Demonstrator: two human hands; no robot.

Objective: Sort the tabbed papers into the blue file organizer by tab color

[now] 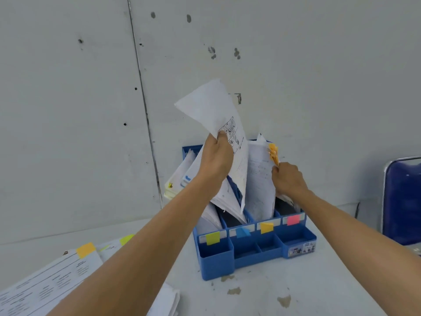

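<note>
The blue file organizer [252, 254] stands on the white table against the wall, its front labels marked yellow-green, blue, orange and pink from left to right. My left hand [216, 160] grips a white printed sheet [218, 115] held up above the organizer, its lower edge reaching down near the blue and orange slots. My right hand [288, 179] pinches the stack of orange-tabbed papers [259, 179] that stands in the orange slot, just below their orange tabs [273, 152]. More papers lean in the left slots, one bundle with blue tabs [187, 179].
A spread of unsorted tabbed papers [52, 281] lies at the near left of the table, with orange and yellow-green tabs showing. A blue chair [403, 201] stands at the right. The grey wall rises right behind the organizer.
</note>
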